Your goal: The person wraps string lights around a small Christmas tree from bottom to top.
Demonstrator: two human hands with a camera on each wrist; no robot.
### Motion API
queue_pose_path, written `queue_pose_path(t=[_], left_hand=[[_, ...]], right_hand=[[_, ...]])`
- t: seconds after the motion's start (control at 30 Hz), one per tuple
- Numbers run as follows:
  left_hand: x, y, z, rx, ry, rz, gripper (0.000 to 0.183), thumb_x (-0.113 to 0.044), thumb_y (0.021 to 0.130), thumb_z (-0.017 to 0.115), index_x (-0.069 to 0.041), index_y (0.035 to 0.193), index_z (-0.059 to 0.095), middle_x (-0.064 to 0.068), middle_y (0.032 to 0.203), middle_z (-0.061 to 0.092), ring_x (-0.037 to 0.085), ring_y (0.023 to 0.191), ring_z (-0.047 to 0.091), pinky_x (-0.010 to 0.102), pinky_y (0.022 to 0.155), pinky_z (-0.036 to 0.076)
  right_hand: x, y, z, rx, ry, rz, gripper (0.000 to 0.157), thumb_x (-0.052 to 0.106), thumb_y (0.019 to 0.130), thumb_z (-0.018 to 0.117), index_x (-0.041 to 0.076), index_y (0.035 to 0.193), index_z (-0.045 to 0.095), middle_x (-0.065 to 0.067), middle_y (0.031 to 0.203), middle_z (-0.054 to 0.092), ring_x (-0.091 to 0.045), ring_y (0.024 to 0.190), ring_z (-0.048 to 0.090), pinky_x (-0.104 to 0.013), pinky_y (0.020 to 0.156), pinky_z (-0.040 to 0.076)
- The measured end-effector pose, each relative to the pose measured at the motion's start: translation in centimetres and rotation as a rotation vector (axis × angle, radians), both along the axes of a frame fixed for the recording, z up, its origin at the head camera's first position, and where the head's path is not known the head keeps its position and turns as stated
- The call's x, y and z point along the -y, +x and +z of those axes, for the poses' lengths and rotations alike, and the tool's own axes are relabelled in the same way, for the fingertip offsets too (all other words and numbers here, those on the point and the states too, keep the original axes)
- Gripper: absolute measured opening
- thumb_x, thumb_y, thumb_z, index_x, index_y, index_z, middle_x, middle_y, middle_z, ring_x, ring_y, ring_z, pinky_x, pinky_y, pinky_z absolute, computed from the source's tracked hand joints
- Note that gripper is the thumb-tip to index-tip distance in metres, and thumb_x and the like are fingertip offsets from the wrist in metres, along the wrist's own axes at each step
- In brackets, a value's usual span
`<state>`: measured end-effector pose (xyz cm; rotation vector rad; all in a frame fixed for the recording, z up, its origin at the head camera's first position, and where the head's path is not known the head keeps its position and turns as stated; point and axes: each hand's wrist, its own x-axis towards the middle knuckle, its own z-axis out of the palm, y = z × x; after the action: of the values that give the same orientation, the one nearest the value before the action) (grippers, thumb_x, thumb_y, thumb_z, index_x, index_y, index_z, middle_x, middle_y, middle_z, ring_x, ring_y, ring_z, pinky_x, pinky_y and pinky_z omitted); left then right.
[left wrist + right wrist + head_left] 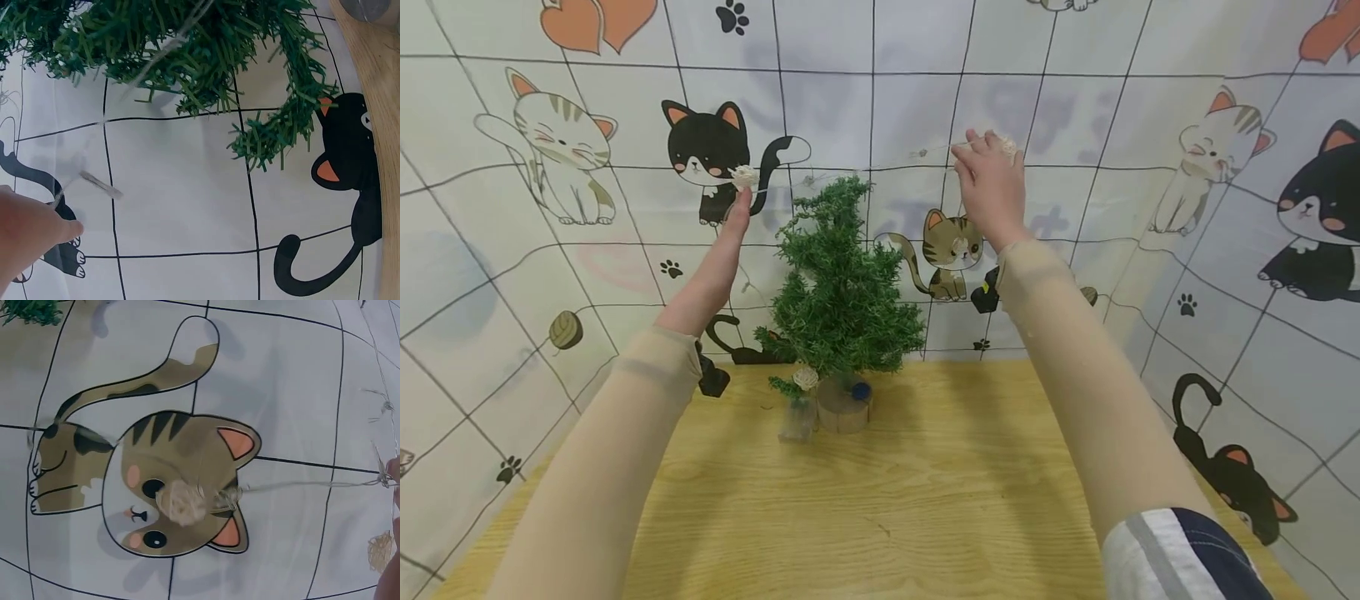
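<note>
A small artificial green tree (pixel 842 292) stands on a round pale base (pixel 835 414) against the wall sheet. Left of its upper part is my left hand (pixel 711 267), fingers pointing up, pinching a thin wire garland (pixel 775 189). A pale rose-like flower (pixel 744 177) shows at its fingertips. To the right, higher than the treetop, my right hand (pixel 994 187) pinches the garland's other stretch, with another pale flower (pixel 1007 148) by its fingers. The wire spans between both hands near the treetop. In the right wrist view a pale flower (pixel 182 502) hangs from the wire.
Beside the base sit a small clear box (pixel 796 422) and a white rose-like flower (pixel 806 379) with a green sprig. A blue round piece (pixel 861 391) is at the base. The wooden table (pixel 865 500) meets a cat-printed sheet (pixel 917 100) behind and at both sides.
</note>
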<state>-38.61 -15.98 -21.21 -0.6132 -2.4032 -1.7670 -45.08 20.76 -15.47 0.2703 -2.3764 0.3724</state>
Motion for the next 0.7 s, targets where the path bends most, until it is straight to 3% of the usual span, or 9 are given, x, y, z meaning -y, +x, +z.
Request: queue_pose_path(t=[0.2, 0.4, 0.5, 0.63, 0.7], left_hand=[[-0.1, -0.9, 0.1, -0.056, -0.010, 0.017, 0.058, -0.052, 0.103, 0.016, -0.032, 0.157, 0.007, -0.013, 0.160, -0.013, 0.013, 0.144, -0.017, 0.058, 0.111, -0.011], [0.0, -2.9, -0.7, 0.007, -0.078, 0.024, 0.058, -0.063, 0.098, 0.012, -0.047, 0.152, -0.004, -0.013, 0.158, -0.020, 0.011, 0.142, -0.022, 0.058, 0.110, -0.012], [-0.1, -2.5, -0.7, 0.065, -0.132, 0.022, 0.060, -0.067, 0.096, 0.010, -0.049, 0.149, -0.010, -0.011, 0.157, -0.025, 0.013, 0.141, -0.025, 0.060, 0.110, -0.013], [-0.4, -0.9, -0.4, 0.129, -0.194, 0.019, 0.069, -0.065, 0.097, 0.007, -0.032, 0.153, -0.016, -0.001, 0.158, -0.025, 0.022, 0.142, -0.024, 0.060, 0.111, -0.010], [-0.2, -1.2, -0.9, 0.146, -0.231, 0.017, 0.071, -0.064, 0.097, 0.007, -0.027, 0.154, -0.015, 0.001, 0.159, -0.022, 0.026, 0.144, -0.021, 0.061, 0.111, -0.007]], right_hand=[[0.2, 0.2, 1.2, -0.039, -0.034, -0.069, 0.041, 0.034, 0.107, 0.031, 0.028, 0.145, 0.047, 0.012, 0.154, 0.027, -0.010, 0.145, 0.013, -0.051, 0.115, -0.002], [0.5, 0.1, 0.8, 0.037, -0.023, -0.116, 0.042, 0.034, 0.107, 0.031, 0.028, 0.146, 0.046, 0.008, 0.152, 0.037, -0.014, 0.143, 0.026, -0.054, 0.114, 0.002], [0.4, -0.3, -0.1, 0.075, -0.033, -0.128, 0.041, 0.033, 0.107, 0.033, 0.028, 0.145, 0.047, 0.007, 0.149, 0.043, -0.016, 0.138, 0.036, -0.054, 0.113, 0.007], [0.3, -0.7, -1.6, 0.160, -0.038, -0.132, 0.040, 0.032, 0.107, 0.034, 0.028, 0.144, 0.048, 0.004, 0.143, 0.050, -0.021, 0.130, 0.047, -0.056, 0.112, 0.010], [0.2, -0.8, -2.5, 0.219, -0.031, -0.127, 0.040, 0.031, 0.107, 0.035, 0.026, 0.143, 0.049, 0.002, 0.140, 0.053, -0.025, 0.127, 0.050, -0.059, 0.112, 0.008]])
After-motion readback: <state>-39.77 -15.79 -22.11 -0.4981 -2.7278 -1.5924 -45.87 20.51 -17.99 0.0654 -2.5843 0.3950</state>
